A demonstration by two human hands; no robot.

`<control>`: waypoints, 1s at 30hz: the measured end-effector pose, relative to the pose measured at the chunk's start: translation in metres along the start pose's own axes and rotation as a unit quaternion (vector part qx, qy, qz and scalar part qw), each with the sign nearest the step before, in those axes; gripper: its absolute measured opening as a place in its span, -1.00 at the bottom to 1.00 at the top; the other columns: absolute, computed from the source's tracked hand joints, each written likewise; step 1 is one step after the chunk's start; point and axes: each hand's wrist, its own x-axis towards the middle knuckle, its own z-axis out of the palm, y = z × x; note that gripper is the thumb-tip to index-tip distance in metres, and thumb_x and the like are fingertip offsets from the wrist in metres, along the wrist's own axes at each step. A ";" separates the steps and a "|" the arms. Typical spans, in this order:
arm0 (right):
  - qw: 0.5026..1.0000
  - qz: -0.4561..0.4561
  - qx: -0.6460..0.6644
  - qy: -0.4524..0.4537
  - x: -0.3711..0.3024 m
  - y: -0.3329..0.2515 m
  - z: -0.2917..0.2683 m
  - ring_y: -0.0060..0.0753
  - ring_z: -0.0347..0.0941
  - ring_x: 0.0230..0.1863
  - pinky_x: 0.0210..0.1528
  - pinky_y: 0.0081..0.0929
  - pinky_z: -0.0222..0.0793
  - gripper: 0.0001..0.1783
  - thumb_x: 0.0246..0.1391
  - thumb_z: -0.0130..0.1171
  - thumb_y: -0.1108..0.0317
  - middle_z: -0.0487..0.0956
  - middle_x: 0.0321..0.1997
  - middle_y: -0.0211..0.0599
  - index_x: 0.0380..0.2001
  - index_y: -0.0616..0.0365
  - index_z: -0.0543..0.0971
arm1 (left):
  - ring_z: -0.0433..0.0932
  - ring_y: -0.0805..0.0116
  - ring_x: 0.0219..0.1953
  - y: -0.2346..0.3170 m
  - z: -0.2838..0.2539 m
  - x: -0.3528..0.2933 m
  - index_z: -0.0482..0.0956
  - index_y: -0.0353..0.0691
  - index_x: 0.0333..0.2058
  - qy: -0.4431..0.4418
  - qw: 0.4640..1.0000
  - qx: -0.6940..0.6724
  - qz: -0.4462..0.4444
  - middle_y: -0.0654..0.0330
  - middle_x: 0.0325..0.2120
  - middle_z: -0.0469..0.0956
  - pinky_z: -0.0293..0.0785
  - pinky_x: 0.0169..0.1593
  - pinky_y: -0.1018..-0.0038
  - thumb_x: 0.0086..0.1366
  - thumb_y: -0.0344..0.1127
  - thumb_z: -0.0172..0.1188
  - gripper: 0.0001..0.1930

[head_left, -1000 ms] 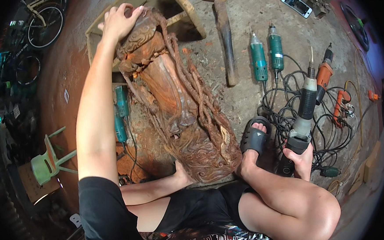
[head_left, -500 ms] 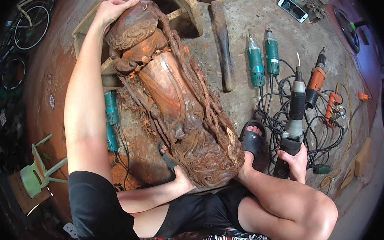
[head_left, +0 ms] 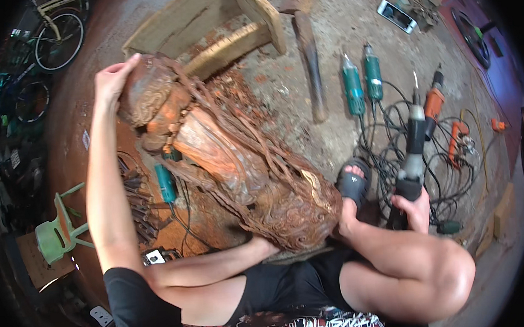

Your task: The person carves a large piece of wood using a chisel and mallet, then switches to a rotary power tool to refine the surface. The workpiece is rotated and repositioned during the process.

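Observation:
A long brown wood carving [head_left: 210, 148], with swirling relief at both ends and twisted root-like strands along its sides, leans across from the far left to my lap. My left hand [head_left: 115, 76] grips its far upper end, fingers bent over the edge. The near end rests between my bare feet and legs. In my right hand [head_left: 416, 210], beside my right knee, is a black-and-silver power carver [head_left: 415, 136], its thin pale bit pointing away from me. The bit is apart from the carving.
Past the carving stands a wooden trough-like stand [head_left: 231, 48], with wood chips nearby. A mallet [head_left: 311, 64] lies on the floor. Green die grinders [head_left: 353, 86], an orange power tool [head_left: 434, 105] and tangled black cords are at right. A phone [head_left: 396, 16] lies farther off; a green chair [head_left: 53, 239] stands left.
The carving's far end has swung left and nearer, away from the stand, with my left hand on it. More stand and chips show. My right hand and the carver shifted slightly right.

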 end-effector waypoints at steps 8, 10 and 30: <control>0.993 -0.073 -0.040 0.083 -0.018 0.012 -0.053 -0.45 0.51 -0.22 -0.07 -0.41 0.42 -0.58 -0.18 0.40 0.46 0.60 -0.30 -0.39 -0.15 0.15 0.60 | 0.61 0.47 -0.35 0.079 -0.044 -0.066 0.76 -0.34 -0.28 0.018 0.986 0.145 0.081 0.20 -0.40 0.71 0.51 -0.18 0.50 0.11 0.16 0.48 -0.44; 0.984 -0.100 -0.080 0.126 -0.020 0.008 -0.083 -0.45 0.51 -0.21 -0.06 -0.40 0.42 -0.58 -0.18 0.40 0.45 0.60 -0.30 -0.39 -0.15 0.15 0.60 | 0.63 0.43 -0.32 0.095 -0.040 -0.082 0.76 -0.34 -0.27 0.032 0.976 0.191 0.102 0.16 -0.38 0.72 0.52 -0.16 0.47 0.12 0.17 0.46 -0.43; 0.936 -0.307 -0.157 0.078 -0.054 -0.046 -0.051 -0.50 0.45 -0.25 -0.15 -0.43 0.43 -0.39 -0.30 0.47 0.35 0.54 -0.23 -0.38 -0.09 0.19 0.50 | 0.70 0.38 -0.35 0.298 0.037 -0.235 0.80 -0.11 -0.28 0.093 0.841 0.164 0.507 0.20 -0.41 0.75 0.54 -0.21 0.45 0.18 0.17 0.36 -0.56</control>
